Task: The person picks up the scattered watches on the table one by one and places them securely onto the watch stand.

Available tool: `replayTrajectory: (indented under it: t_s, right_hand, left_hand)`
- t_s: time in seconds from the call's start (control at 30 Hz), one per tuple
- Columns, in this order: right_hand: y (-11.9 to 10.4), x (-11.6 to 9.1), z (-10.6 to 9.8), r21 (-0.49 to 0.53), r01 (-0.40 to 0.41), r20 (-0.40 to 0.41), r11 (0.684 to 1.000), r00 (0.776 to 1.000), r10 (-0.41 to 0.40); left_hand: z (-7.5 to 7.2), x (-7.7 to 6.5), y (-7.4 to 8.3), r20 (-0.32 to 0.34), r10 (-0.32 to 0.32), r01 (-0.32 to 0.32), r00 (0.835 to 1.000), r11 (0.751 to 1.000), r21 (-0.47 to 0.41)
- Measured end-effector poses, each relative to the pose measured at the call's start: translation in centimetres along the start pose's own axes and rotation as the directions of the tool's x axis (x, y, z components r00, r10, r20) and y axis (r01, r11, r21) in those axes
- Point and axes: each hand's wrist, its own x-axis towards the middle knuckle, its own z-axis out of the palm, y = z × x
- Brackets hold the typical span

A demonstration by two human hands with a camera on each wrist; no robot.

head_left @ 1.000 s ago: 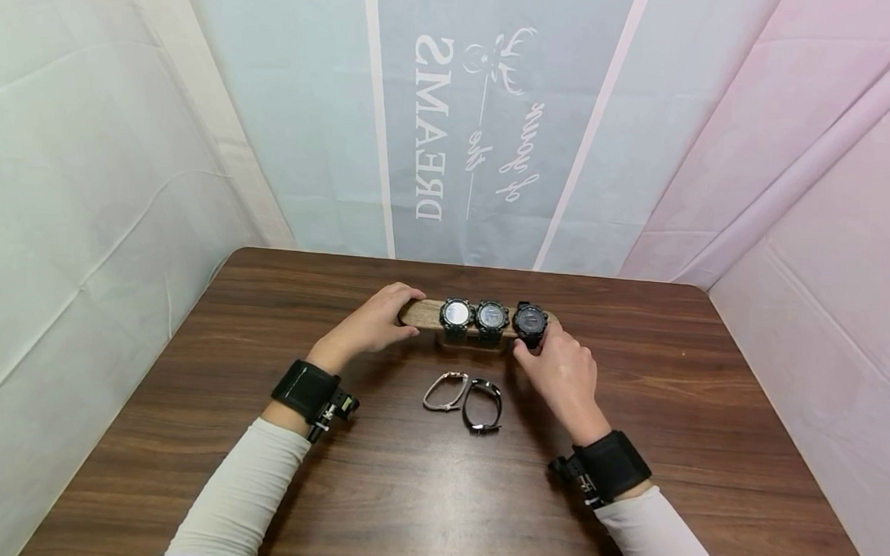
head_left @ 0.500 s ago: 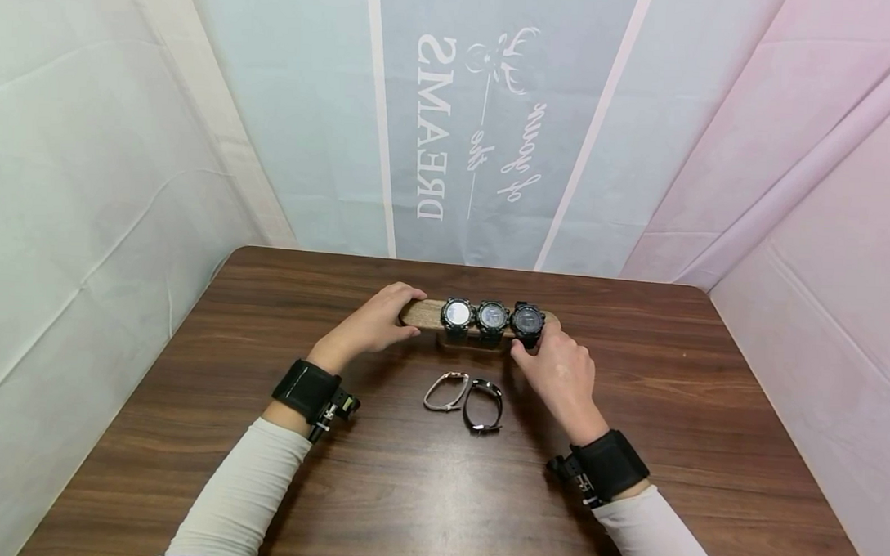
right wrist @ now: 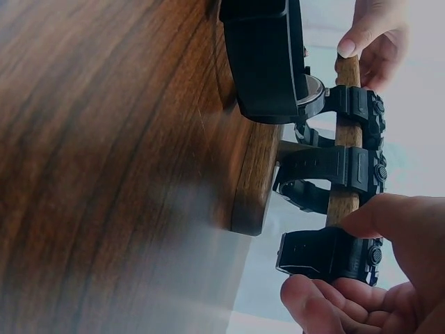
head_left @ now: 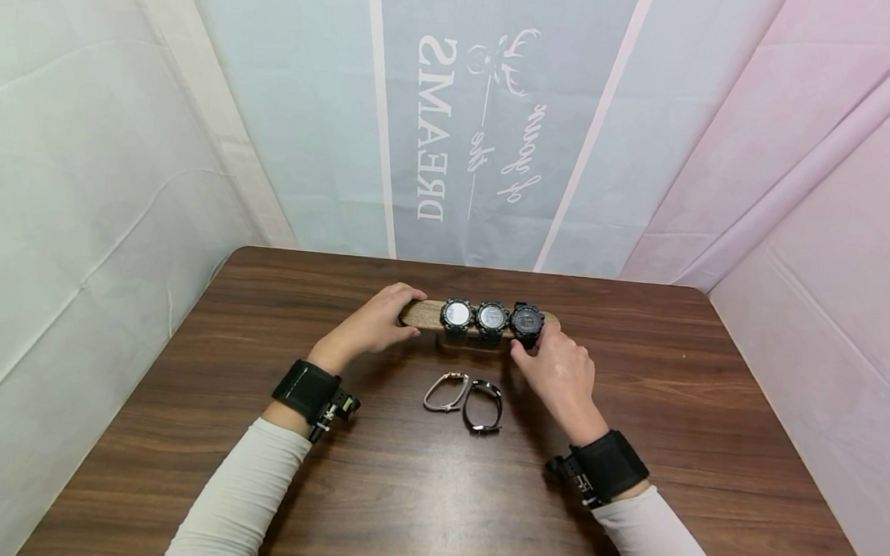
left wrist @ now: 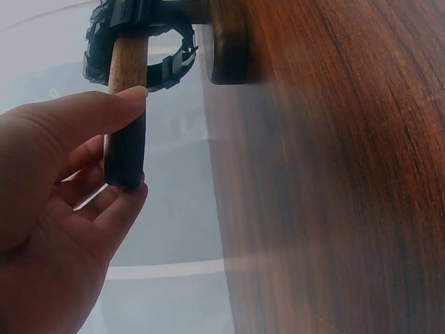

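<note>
The left hand (head_left: 373, 320), pinching one end of the wooden bar (head_left: 423, 314) between the hands, should brace it so the right hand (head_left: 562, 370) can gently square the watch (head_left: 528, 321) it grips near the other end.

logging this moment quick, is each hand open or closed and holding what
Left hand: closed, holding the left end of the wooden bar.
Right hand: closed, holding the rightmost watch.

I sit or stand in a makeshift booth: pale sheets (head_left: 74, 159) flank my wood-grain table (head_left: 677, 384), and a printed curtain (head_left: 297, 101) hangs beyond it.
</note>
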Motion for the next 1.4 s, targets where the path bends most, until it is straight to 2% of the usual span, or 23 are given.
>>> replayTrajectory:
  t_s: [0.7, 1.4]
  right_hand:
    - [0.7, -0.2, -0.6, -0.016, 0.073, 0.009, 0.997, 0.997, -0.073]
    - [-0.1, -1.5, -2.4, 0.054, 0.075, 0.049, 0.996, 0.996, -0.077]
  left_hand:
    - [-0.2, 0.0, 0.3, 0.001, 0.0, 0.0, 1.0, 1.0, 0.002]
    - [0.0, 0.1, 0.3, 0.0, -0.013, 0.013, 1.0, 1.0, -0.008]
